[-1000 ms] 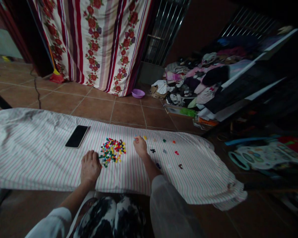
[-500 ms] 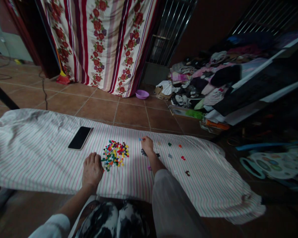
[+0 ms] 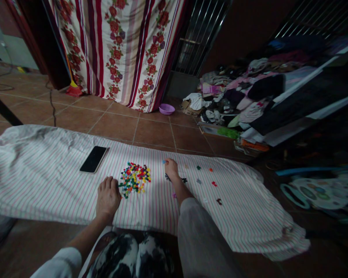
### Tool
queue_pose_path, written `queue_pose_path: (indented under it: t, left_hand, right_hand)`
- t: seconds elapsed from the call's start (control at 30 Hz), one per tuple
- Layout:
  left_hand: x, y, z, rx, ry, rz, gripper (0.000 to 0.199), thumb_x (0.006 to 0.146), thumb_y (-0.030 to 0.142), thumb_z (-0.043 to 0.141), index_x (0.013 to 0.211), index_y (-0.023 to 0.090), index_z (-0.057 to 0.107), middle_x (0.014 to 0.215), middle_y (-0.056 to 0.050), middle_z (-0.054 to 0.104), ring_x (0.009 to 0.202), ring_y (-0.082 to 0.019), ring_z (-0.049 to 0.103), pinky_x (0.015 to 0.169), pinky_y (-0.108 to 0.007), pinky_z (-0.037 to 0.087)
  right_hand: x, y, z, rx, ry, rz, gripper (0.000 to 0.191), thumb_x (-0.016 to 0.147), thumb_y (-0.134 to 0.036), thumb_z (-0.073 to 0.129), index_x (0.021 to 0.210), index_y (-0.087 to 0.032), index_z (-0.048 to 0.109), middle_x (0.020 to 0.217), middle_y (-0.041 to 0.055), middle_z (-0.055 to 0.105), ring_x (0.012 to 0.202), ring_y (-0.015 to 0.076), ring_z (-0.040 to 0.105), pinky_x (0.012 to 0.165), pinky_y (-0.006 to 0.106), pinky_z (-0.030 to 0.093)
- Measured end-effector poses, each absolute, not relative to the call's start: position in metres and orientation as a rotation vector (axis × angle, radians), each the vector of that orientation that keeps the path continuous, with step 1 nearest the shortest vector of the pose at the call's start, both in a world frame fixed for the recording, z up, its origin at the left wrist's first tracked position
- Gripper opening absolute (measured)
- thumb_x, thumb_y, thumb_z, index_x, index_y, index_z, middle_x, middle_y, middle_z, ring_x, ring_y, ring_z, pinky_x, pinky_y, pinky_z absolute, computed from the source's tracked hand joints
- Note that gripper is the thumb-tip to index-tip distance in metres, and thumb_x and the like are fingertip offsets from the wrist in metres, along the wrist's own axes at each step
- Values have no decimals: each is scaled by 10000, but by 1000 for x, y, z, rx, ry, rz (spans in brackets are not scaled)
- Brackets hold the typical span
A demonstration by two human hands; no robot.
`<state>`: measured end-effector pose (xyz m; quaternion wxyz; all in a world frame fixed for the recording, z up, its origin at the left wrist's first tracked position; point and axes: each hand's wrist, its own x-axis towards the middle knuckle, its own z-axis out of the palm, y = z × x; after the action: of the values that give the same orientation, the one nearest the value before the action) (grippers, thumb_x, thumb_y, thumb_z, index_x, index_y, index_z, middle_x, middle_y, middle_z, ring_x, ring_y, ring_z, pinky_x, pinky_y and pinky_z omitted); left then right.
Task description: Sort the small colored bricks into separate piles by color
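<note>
- Here, the left hand lies palm down on the cloth-covered bench, fingers loosely stretched out and nothing visibly in its hold.
- A small orange piece shows just beside its thumb, at the near left edge of the pile.
- The right hand is at the far side of the bench, right of the pile, fingers bent in towards the thumb; I cannot tell whether they grip anything.
- A blue piece shows at the left of its fingertips, perhaps touching them.
- The pile of small coloured pieces is spread between the hands, mostly red, yellow and green.
- Dark grey pieces and a purple piece lie beside the right hand and forearm.
- Farther right sit separate little groups: green, orange, black, grey, red and brown.
- A dark-screened phone lies left of the pile.
- On the floor beyond, a purple basin stands by a flowered curtain.
</note>
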<state>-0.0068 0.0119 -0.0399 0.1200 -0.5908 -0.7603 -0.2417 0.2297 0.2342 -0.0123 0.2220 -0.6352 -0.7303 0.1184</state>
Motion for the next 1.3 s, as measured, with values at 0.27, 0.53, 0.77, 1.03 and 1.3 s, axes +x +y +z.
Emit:
queue_pose_path:
  t: [0.27,0.53,0.77,1.03,1.3]
  left_hand:
    - [-5,12,-36,-1732,-2243,-708,237,850,140,445,1034,145,593,1214,-184,587,1206,-317,495,999,-492,411]
    - [-6,10,-36,-1756,-2246,-708,260,846,145,451,1061,117,593,1227,-203,577,1219,-328,474,1014,-498,399]
    - [-5,11,-34,-1740,-2301,-730,264,837,148,444,1052,146,597,1241,-191,573,1218,-326,477,981,-504,410]
    - [-4,12,-31,-1734,-2314,-677,252,859,160,405,1032,140,588,1219,-183,579,1217,-325,470,1012,-486,390]
    - [-4,12,-34,-1730,-2280,-652,244,853,151,437,1049,143,581,1225,-163,576,1214,-320,469,1025,-466,377]
  right_hand:
    - [227,230,-8,-1809,-2033,292,360,780,-50,466,963,-180,747,915,79,735,917,184,654,854,247,463]
    - [218,218,-1,-1792,-2056,280,357,825,-52,468,1025,-157,745,1036,107,713,988,182,634,896,245,438]
    - [186,203,0,-1571,-2163,399,343,833,-45,468,943,-184,761,1010,68,720,944,155,632,906,249,445]
    - [136,193,4,-1364,-2390,401,269,888,-127,518,984,-207,757,1030,54,719,1001,164,597,937,263,409]
    - [93,179,14,-1318,-2562,369,253,925,-240,512,1013,-224,748,1056,55,702,1045,195,521,941,301,380]
